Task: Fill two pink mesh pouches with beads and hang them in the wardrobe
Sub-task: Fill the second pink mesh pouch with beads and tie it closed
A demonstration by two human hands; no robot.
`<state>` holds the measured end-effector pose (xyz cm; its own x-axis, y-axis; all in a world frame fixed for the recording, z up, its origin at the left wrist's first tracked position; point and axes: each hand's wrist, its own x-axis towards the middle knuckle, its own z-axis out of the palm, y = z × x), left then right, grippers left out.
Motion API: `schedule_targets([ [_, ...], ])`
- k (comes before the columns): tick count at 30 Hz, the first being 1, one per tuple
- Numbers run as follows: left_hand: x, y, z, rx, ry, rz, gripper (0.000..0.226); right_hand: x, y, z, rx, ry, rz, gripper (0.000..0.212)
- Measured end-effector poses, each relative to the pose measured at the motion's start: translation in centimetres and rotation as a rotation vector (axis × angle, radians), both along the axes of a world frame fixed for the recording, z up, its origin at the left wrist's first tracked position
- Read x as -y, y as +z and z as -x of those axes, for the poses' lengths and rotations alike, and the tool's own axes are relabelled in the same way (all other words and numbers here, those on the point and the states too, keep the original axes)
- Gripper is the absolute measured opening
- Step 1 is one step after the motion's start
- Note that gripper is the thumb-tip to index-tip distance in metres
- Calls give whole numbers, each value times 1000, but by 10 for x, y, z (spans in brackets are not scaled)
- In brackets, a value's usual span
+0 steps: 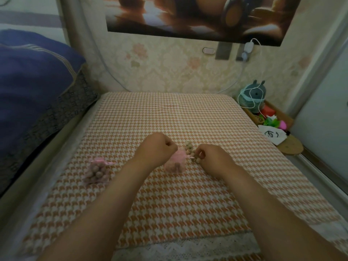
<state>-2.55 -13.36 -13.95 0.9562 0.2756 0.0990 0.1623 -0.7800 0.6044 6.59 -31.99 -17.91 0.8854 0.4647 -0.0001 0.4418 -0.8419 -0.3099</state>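
In the middle of the frame, a pink mesh pouch full of beads sits on the orange-and-white checked cloth, between the person's two hands. The left hand is clenched on the pouch's gathered top. The right hand pinches the pink drawstring between thumb and fingertips, and the string runs straight from the pouch's neck. Loose beads lie just behind the string, near the right fingers. A second pouch, filled and closed, lies on the cloth well to the left. Blue bedding fills the upper left, and a grey plush toy stands at the right.
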Motion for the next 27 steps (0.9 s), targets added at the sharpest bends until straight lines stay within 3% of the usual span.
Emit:
schedule_targets([
  [4,2,2,1,8,-23,45,13,-1,-4,-3,-64,-34,-35,34],
  [7,0,2,3,-37,-54,79,17,1,-1,0,-57,-25,-88,29],
  [11,-3,5,5,-38,-64,95,20,-6,22,14,47,42,-391,15],
  [15,-2,7,7,-28,-105,108,20,-24,45,38,59,165,-613,18],
  [27,-5,5,10,-15,-115,98,27,-31,46,39,50,204,-534,21],
])
